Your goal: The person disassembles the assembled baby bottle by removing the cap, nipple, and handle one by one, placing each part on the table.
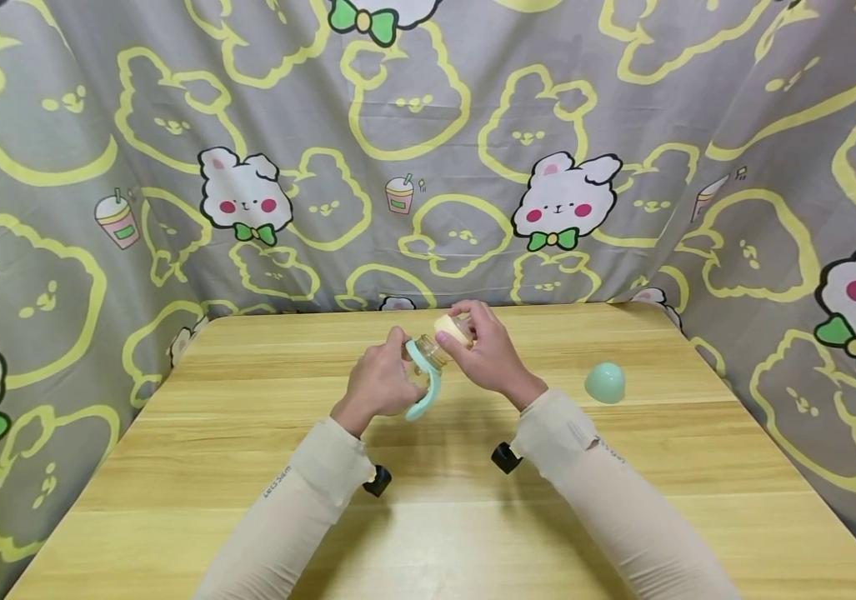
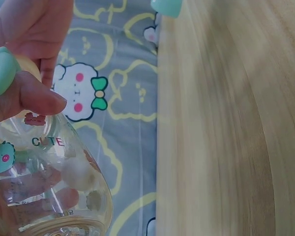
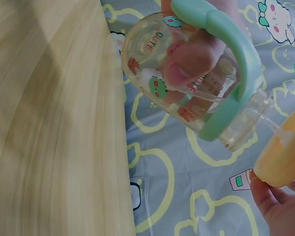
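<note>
Left hand [image 1: 377, 385] grips a clear bottle [image 1: 423, 364] above the middle of the table [image 1: 247, 467], fingers curled round its body; thumb seen through the plastic in the right wrist view; bottle tilted, mouth toward the right hand. Bottle printed with small animal figures and the word CUTE; a mint handle ring [image 1: 423, 385] sits round its neck, one handle hanging down below the left hand.

Right hand [image 1: 489, 353] pinches a yellow top [image 1: 453, 328] just off the bottle's mouth; top apart from the neck in the right wrist view, with a thin clear straw [image 3: 271, 121] running from it into the bottle opening.

Both forearms in beige sleeves [image 1: 608, 492]; a black camera mount [image 1: 506, 457] shows under each wrist.

A mint cap [image 1: 605, 382] lies on the table to the right of the right hand, well apart from the bottle; nothing touches it.

Table wood-grained, light yellow; backed and flanked by a grey cloth [image 1: 428, 167] printed with yellow-outlined bears and white rabbits with green bows.
</note>
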The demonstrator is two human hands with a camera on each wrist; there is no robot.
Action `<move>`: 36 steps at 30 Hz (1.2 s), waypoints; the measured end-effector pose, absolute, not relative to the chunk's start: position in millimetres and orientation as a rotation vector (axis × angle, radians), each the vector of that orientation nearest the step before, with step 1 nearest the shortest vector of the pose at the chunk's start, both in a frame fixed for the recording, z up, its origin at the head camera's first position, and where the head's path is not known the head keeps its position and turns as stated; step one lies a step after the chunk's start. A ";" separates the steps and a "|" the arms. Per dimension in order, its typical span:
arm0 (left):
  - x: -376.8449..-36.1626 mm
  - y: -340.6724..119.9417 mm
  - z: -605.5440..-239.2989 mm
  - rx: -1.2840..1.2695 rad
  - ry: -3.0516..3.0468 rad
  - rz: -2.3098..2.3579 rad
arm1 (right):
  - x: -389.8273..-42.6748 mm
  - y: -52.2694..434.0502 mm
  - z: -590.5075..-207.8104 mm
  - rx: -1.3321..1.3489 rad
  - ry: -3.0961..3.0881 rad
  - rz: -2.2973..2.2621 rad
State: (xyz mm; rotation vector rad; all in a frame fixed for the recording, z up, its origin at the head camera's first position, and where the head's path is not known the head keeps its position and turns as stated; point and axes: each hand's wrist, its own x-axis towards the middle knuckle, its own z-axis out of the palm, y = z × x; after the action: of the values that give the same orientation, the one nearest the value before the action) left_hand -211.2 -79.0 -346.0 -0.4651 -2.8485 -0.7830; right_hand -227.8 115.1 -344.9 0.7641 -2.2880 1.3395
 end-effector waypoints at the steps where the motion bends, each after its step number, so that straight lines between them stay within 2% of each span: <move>1: -211.3 -79.0 -346.5 -0.465 -2.847 -0.788 | -227.8 115.6 -344.6 0.760 -2.291 1.339; 36: -214.2 -82.4 -355.1 -0.441 -2.874 -0.769 | -230.2 131.3 -327.3 0.749 -2.258 1.275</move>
State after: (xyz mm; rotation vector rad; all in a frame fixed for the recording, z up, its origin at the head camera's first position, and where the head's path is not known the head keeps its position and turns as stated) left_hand -214.2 -82.4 -355.1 -0.4406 -2.8740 -0.7694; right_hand -230.2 131.3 -327.3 0.7492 -2.2582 1.2754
